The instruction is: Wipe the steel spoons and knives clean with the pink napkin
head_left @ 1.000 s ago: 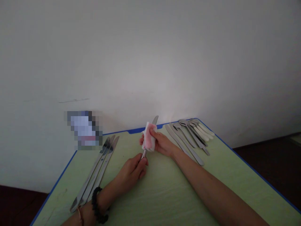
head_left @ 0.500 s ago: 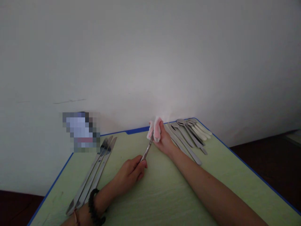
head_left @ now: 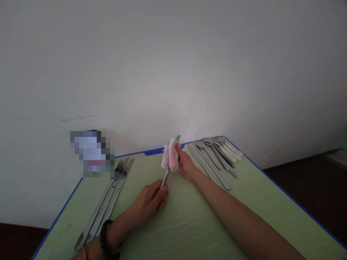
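My left hand (head_left: 152, 196) is closed around the handle of a metal table knife (head_left: 165, 178), held tilted upward over the middle of the table. In my right hand (head_left: 185, 164) is a folded pink and white cloth (head_left: 173, 155), wrapped about the knife's blade. Only the blade's tip shows above the cloth; the part inside the cloth is hidden. Several long metal knives (head_left: 108, 198) lie side by side to the left of my left hand. On the right, beyond my right wrist, metal knives (head_left: 214, 171), spoons (head_left: 208, 141) and white-handled cutlery (head_left: 230, 151) lie in a loose row.
The light green table (head_left: 173, 231) has a blue edge and stands against a grey-white wall (head_left: 173, 72). A blurred-out object (head_left: 90, 150), perhaps a phone, leans at the back left corner. Dark floor (head_left: 292, 180) shows on the right.
My right hand and the cloth have slid down along the blade toward the handle, and the blade tip now shows above. My left hand stays nearly where it was.
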A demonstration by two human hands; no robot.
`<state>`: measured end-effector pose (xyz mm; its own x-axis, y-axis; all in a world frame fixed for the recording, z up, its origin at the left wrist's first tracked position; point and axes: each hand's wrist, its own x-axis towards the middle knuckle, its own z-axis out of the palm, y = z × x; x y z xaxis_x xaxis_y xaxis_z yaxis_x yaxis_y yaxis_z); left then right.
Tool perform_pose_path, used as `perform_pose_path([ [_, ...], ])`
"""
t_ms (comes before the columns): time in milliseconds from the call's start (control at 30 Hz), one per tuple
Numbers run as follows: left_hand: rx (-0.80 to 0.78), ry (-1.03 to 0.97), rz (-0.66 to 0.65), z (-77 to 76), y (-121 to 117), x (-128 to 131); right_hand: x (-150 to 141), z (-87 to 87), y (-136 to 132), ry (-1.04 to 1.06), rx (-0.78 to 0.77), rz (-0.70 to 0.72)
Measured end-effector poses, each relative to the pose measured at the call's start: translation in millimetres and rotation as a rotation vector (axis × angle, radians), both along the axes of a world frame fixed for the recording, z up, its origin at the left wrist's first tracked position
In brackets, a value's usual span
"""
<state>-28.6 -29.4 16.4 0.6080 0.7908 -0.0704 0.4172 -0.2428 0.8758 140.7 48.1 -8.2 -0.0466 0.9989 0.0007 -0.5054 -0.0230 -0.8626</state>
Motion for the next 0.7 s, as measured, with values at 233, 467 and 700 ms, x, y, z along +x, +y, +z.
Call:
perform_pose_path([
  [233,0.099,0.071,-0.132,0.3,-4,-5,12,6.9,8,0.351,-0.046,-0.122],
  [467,0.081,0.069,-0.111,-2.8,-4,-5,15,3.9,8,0.327,-0.054,-0.059],
  [700,0.031,0.043,-0.101,-0.9,-3,-4,12,8.9,5,0.214,-0.022,-0.011],
])
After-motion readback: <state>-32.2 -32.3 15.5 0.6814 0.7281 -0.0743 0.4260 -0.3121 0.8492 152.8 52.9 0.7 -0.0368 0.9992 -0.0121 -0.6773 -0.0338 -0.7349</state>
